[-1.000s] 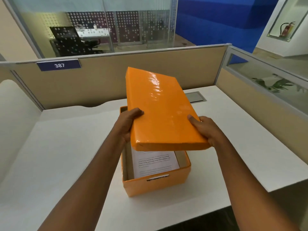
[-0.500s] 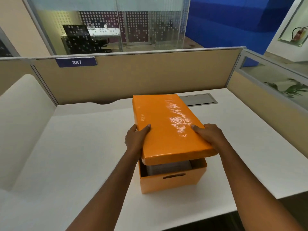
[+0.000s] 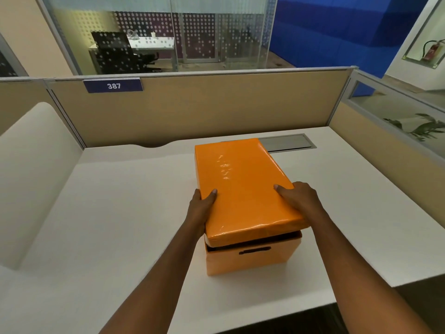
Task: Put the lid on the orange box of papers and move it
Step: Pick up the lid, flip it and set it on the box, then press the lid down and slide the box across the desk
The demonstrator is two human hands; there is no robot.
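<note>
Left hand (image 3: 201,208) grips lid's left long edge, thumb on top, fingers wrapped under/around side. Right hand (image 3: 299,198) does same on right long edge, thumb flat on top. Both clamped on the lid (image 3: 243,186), neither free.

Lid sits over the box (image 3: 250,259) but not seated: near end rides high, dark gap visible btwn lid rim and box front wall, esp. near-left corner. Papers not visible now, covered by lid.

Box stands on the white desk (image 3: 108,213), right of centre, far end just beside the grey cable hatch (image 3: 286,142); divider wall (image 3: 204,107) w/ 387 tag further back.

Handling, my guess: lid is light, stiff cardboard, glossy wrap so likely slippery under thumbs; press down at near corners to seat. Box w/ papers prob. heavier than it looks; thin walls could bow. Best hold for the move: slot handle (image 3: 255,249) in near short wall plus presumably a matching one at far end (hidden), or palms under base. Don't lift by lid.

Orientation: long axis runs away from the person, angled slightly left at far end; short wall w/ slot faces the person.
</note>
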